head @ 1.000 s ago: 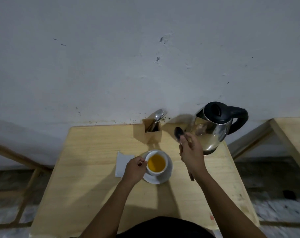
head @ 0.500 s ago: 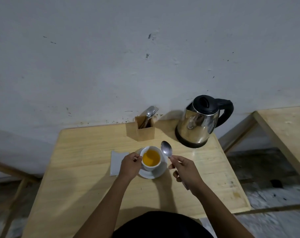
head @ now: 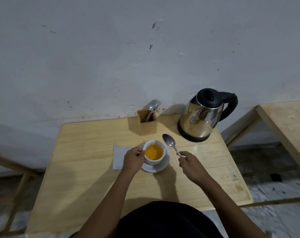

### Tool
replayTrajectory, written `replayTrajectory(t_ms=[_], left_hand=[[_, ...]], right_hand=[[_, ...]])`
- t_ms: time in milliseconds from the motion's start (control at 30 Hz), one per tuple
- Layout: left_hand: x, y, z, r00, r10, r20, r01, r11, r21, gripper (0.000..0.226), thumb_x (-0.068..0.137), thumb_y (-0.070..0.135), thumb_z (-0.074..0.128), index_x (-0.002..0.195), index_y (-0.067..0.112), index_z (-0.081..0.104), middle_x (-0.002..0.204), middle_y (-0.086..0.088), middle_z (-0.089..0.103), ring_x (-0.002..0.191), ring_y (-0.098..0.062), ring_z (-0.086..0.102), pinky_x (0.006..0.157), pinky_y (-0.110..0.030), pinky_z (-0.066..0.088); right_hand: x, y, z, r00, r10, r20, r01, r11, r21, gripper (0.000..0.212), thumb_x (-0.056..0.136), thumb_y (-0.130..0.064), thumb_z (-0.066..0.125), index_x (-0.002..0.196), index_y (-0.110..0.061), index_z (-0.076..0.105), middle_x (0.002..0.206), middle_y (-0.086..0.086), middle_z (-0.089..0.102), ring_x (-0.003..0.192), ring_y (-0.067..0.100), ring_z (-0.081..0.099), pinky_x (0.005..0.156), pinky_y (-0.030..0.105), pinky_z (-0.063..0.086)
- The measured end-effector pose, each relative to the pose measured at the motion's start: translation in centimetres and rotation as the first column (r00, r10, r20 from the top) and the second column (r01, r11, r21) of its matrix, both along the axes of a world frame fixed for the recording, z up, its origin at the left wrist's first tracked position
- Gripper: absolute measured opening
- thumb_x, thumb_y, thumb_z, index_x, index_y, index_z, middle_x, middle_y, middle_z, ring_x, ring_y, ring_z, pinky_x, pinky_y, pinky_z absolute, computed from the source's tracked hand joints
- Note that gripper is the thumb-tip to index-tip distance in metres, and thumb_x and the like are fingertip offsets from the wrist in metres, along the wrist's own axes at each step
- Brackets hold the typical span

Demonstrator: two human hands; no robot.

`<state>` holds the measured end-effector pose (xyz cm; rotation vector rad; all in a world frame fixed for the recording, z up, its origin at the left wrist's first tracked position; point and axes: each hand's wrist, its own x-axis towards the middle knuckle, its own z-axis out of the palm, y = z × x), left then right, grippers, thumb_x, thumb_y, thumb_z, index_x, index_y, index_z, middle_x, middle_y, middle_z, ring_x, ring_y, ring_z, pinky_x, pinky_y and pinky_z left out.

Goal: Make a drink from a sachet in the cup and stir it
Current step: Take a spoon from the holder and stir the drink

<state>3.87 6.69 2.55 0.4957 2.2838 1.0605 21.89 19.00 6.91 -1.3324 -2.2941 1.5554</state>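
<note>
A white cup holding orange liquid stands on a white saucer near the middle of the wooden table. My left hand pinches the cup's handle on its left side. My right hand grips the handle of a metal spoon, whose bowl points up and away, just right of the cup and above the table. A white sachet or paper lies flat left of the saucer, partly under my left hand.
A steel kettle with a black lid and handle stands at the back right of the table. A wooden holder with cutlery stands at the back by the wall. A second wooden table is off to the right.
My right hand with the spoon has come down from in front of the kettle and settled just right of the cup. My left hand has stayed on the cup's handle.
</note>
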Motion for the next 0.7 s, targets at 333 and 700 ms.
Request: replayTrajectory(t_ms=[333,700], left_hand=[[0.1,0.1,0.0,0.999,-0.003,0.034,0.003,1.0,0.004,0.019,0.094,0.024,0.053,0.09,0.009,0.064,0.08,-0.006,0.061,0.079,-0.023,0.057,0.066,-0.028,0.039],[0.3,0.1,0.3,0.998,0.02,0.057,-0.02,1.0,0.013,0.02,0.095,0.024,0.052,0.096,0.01,0.066,0.087,-0.007,0.065,0.084,-0.024,0.061,0.069,-0.029,0.043]], right_hand=[[-1.3,0.2,1.8,0.921,0.248,0.299,-0.351,0.863,0.365,0.02,0.099,-0.026,0.044,0.113,-0.017,0.054,0.087,0.004,0.067,0.067,0.02,0.055,0.05,0.028,0.034],[-5.4,0.3,4.2,0.786,0.359,0.503,-0.602,0.629,0.491,0.022,0.097,-0.027,0.044,0.11,-0.018,0.059,0.1,0.006,0.065,0.075,0.023,0.055,0.059,0.029,0.037]])
